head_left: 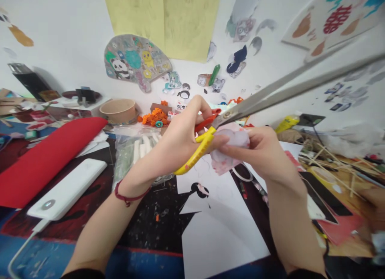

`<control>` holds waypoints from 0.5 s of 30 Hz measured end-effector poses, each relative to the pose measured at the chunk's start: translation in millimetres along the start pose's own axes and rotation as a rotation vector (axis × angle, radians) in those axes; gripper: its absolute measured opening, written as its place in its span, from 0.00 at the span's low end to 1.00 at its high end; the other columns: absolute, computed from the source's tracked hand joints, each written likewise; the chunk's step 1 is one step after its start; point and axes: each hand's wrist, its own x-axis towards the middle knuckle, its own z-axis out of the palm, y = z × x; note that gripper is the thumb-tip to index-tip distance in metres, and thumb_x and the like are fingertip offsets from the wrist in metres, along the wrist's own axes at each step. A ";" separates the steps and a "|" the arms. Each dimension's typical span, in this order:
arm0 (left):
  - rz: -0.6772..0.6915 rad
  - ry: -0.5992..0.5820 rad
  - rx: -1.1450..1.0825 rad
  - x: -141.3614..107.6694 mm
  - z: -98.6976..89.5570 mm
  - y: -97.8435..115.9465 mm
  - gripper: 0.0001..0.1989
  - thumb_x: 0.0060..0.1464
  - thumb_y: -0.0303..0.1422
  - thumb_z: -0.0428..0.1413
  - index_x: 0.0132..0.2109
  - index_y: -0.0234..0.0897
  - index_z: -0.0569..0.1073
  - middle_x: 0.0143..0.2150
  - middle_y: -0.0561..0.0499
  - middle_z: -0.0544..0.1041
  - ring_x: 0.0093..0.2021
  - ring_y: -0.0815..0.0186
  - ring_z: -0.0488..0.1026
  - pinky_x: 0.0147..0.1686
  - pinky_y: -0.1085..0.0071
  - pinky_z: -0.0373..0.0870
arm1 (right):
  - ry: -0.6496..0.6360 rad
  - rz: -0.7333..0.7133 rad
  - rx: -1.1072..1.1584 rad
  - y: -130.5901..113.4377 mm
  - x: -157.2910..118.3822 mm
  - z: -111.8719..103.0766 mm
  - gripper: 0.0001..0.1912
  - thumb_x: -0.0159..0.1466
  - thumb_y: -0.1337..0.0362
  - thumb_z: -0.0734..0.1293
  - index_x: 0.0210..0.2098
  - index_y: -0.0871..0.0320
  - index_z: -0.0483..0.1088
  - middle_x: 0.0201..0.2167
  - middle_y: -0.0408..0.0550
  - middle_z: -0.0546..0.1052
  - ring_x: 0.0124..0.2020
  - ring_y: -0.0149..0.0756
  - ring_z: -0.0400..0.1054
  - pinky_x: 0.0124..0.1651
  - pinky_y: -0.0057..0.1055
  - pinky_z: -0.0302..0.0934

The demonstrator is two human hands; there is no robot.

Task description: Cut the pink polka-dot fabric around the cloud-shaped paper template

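Note:
My left hand (177, 136) is closed through the handles of a pair of scissors (226, 114), one handle yellow and the other red. The long metal blades point up and to the right, slightly apart. In my right hand (264, 150), a pinkish patterned piece of paper (230, 144) is pinched between thumb and fingers, just below the scissors' pivot. My left thumb tip meets the paper's near side. Below both hands lies a white sheet (222, 227) with a cut edge and a small black and pink figure (199, 190) on it.
To the left are a white power bank (67, 189) with a cable, a red padded object (51, 158) and a plastic bag (126, 150) of white strips. A tan bowl (118, 110) stands behind. Thin sticks (339, 162) and a dark phone-like slab (326, 193) lie right.

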 end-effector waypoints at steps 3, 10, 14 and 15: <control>-0.008 0.034 -0.133 1.3 1.0 -1.3 0.23 0.49 0.31 0.70 0.40 0.42 0.61 0.33 0.56 0.73 0.27 0.71 0.68 0.23 0.71 0.62 | 0.182 -0.115 0.105 -1.6 -0.3 5.3 0.10 0.57 0.58 0.79 0.27 0.57 0.80 0.24 0.43 0.79 0.26 0.32 0.73 0.28 0.28 0.68; 0.001 0.064 -0.214 -7.9 4.7 10.0 0.21 0.51 0.29 0.69 0.44 0.42 0.65 0.35 0.54 0.76 0.29 0.70 0.72 0.23 0.71 0.63 | 0.299 -0.195 0.184 -6.9 -5.0 11.0 0.09 0.55 0.61 0.80 0.26 0.55 0.79 0.23 0.39 0.74 0.25 0.28 0.68 0.28 0.27 0.65; -0.002 0.048 -0.216 -11.3 7.8 16.3 0.20 0.52 0.25 0.66 0.45 0.42 0.64 0.35 0.55 0.76 0.30 0.70 0.72 0.25 0.70 0.64 | 0.292 -0.235 0.135 -11.7 -9.7 11.3 0.08 0.56 0.62 0.80 0.26 0.54 0.79 0.23 0.38 0.76 0.26 0.29 0.68 0.28 0.28 0.66; -0.022 0.059 -0.226 -11.5 8.6 18.0 0.20 0.52 0.25 0.66 0.44 0.42 0.64 0.35 0.55 0.75 0.30 0.70 0.72 0.25 0.70 0.64 | 0.293 -0.250 0.131 -12.8 -10.0 11.8 0.07 0.55 0.62 0.80 0.26 0.53 0.79 0.24 0.38 0.77 0.26 0.30 0.70 0.28 0.29 0.68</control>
